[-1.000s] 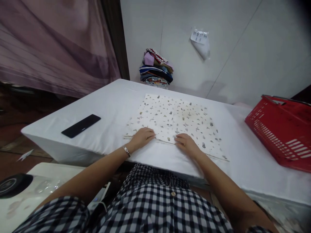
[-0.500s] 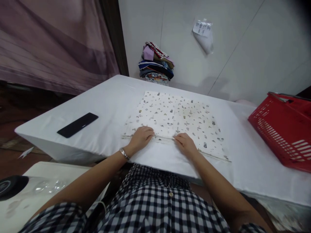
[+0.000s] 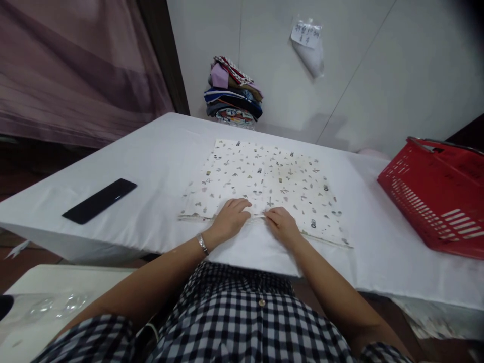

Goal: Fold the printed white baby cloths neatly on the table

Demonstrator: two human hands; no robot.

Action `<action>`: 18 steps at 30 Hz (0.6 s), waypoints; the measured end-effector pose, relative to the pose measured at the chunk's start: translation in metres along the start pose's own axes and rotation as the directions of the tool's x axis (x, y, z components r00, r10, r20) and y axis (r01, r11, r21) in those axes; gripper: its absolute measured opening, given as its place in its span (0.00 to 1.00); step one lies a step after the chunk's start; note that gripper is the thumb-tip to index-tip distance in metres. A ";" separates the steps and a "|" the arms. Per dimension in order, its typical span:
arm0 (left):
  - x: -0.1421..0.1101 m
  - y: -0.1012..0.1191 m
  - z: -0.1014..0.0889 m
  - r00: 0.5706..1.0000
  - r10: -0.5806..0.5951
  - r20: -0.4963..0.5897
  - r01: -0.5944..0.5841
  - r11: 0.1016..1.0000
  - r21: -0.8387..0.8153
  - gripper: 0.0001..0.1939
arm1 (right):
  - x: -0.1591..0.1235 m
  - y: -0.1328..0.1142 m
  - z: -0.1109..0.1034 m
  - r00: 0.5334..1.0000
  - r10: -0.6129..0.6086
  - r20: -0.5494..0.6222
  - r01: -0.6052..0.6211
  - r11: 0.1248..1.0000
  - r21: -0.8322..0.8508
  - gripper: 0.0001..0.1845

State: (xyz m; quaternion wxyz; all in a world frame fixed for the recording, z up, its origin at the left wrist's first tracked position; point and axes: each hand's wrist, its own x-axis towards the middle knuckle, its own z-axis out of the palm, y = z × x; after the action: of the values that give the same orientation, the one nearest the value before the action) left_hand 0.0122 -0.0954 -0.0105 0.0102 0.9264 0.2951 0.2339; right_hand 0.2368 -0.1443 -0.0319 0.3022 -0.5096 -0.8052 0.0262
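Observation:
A white cloth with small grey and olive printed figures lies spread in flat layers before me. My left hand rests on its near edge left of the middle. The fingers of that hand stretch over the fabric, the thumb slightly apart from them. Close by on the right, my right hand pinches the same near edge between thumb and fingers. Only a small gap separates the two hands. How many layers the right fingers hold is hidden.
A white-covered table bears the cloth. On it, a black phone-like slab lies at left and a red basket stands at right. Folded clothes are stacked by the wall. A pale stool-like surface is at lower left.
My left hand has slid right along the near edge, closer to my right hand. The right hand keeps its place on the edge. The view has shifted slightly.

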 end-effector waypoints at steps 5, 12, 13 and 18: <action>0.000 -0.003 0.007 1.000 -0.006 -0.019 0.006 1.000 -0.009 0.14 | 0.001 0.000 0.000 1.000 -0.011 -0.009 0.011 1.000 -0.003 0.10; -0.001 -0.008 0.012 0.999 -0.021 -0.036 0.020 0.999 -0.031 0.16 | 0.002 -0.003 -0.001 0.995 -0.090 -0.053 0.090 0.996 -0.003 0.10; -0.001 -0.009 0.012 0.998 -0.039 -0.046 0.037 0.998 -0.041 0.16 | 0.002 -0.003 -0.001 0.994 -0.091 -0.059 0.090 0.996 -0.005 0.10; -0.002 -0.016 0.012 0.998 -0.062 -0.023 0.060 0.994 -0.095 0.15 | 0.003 -0.002 0.001 0.994 -0.104 -0.020 0.104 0.994 -0.021 0.12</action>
State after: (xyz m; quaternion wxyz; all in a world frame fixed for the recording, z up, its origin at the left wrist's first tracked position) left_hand 0.0076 -0.0822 -0.0250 0.0571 0.9123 0.3119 0.2591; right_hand 0.2336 -0.1429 -0.0305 0.3065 -0.4701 -0.8277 -0.0029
